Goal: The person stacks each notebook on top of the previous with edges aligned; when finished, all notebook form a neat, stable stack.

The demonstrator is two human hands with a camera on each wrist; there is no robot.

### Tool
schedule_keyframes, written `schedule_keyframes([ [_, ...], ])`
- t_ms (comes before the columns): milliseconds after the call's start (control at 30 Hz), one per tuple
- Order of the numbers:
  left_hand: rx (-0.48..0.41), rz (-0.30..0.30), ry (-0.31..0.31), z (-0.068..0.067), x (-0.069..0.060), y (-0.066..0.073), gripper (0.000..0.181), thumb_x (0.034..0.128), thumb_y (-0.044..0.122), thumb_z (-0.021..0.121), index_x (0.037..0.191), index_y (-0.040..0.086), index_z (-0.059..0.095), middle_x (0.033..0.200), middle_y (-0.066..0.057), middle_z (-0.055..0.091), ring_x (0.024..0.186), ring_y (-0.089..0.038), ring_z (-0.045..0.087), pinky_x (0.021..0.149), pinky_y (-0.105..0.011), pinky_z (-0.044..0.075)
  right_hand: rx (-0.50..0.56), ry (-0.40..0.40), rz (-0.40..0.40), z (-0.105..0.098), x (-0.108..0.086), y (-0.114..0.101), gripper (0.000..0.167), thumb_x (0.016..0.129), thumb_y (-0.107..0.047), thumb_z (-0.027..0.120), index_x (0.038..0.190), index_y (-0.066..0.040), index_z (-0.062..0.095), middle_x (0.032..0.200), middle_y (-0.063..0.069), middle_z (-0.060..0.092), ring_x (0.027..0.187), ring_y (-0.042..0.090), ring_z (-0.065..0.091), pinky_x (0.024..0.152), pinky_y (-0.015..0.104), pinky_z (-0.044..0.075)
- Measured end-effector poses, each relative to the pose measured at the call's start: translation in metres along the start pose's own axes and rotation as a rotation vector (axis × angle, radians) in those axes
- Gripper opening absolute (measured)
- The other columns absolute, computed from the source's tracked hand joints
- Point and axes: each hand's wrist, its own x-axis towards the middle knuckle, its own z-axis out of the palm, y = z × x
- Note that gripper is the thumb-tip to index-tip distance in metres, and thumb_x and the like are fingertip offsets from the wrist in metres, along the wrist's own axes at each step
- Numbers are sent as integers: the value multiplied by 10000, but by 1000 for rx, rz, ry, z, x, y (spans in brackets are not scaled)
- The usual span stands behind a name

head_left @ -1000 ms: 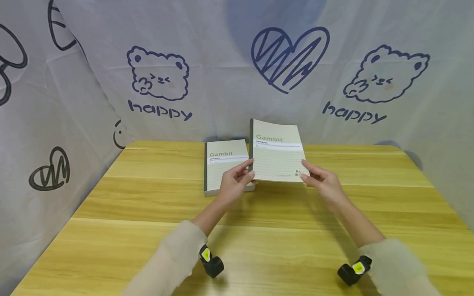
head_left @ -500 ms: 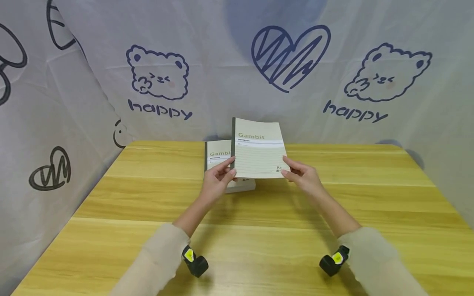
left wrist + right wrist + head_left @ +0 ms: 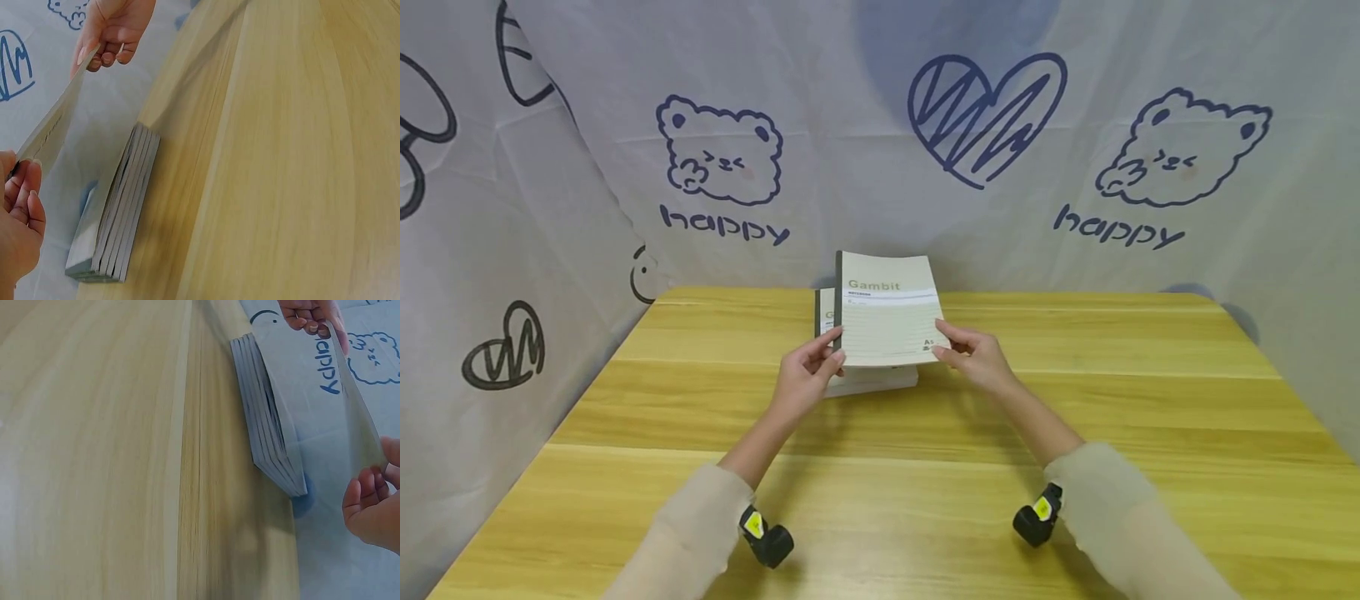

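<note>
Both hands hold one cream notebook (image 3: pixel 887 321) with a dark spine and "Gambit" on its cover. My left hand (image 3: pixel 805 377) pinches its lower left edge at the spine, while my right hand (image 3: pixel 976 357) pinches its lower right edge. Under it on the table lies a stack of several similar notebooks (image 3: pixel 876 382), largely covered by the held one in the head view. Both wrist views show a gap between the held notebook (image 3: pixel 53 128) and the stack (image 3: pixel 119 212). In the right wrist view the stack (image 3: pixel 259 419) shows its layered page edges.
The stack sits near the far edge of the wooden table (image 3: pixel 880 500). Behind the table hangs a white cloth (image 3: pixel 850 167) with bear and heart drawings. Each sleeve carries a black wrist camera (image 3: pixel 767 537).
Both hands have carried the notebook leftward, from right of the stack to over it. In the last half second it has also come down slightly.
</note>
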Motion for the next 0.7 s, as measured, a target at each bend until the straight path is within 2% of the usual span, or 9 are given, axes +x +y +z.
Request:
schedule_keyframes([
  [167,33,-11,5,-9,-1,-7,392,920,55,544,1311,47,518,783,15,532,678,-73,588,518,-165,400,-30,-13,-13,10,5,1,455,884,-41,588,1311,50,460,1007,164,561,790,106,435,581,118,380],
  [367,76,-38,5,-15,-1,-15,392,922,60,542,1313,43,517,791,-8,540,688,-101,577,600,-223,490,-114,-20,-31,21,11,5,440,868,-29,601,1279,73,483,1020,228,573,828,150,462,658,127,396],
  [467,96,-60,22,-18,-1,-20,387,918,58,549,1304,37,525,802,-32,564,690,-107,571,620,-218,496,-157,-27,-35,27,14,9,434,865,-32,607,1269,80,492,956,204,568,819,163,463,686,160,402],
  [600,130,-87,39,-21,-1,-25,385,919,70,551,1301,31,525,823,-79,594,696,-123,570,591,-174,463,-181,-24,-11,36,18,16,432,869,-43,607,1269,75,494,932,183,566,818,172,456,694,186,394],
  [700,165,-109,39,-23,0,-28,390,924,95,547,1309,38,517,822,-83,596,670,-115,553,532,-156,411,-195,-12,1,41,20,21,430,870,-46,608,1267,74,497,985,217,590,829,180,466,700,183,394],
])
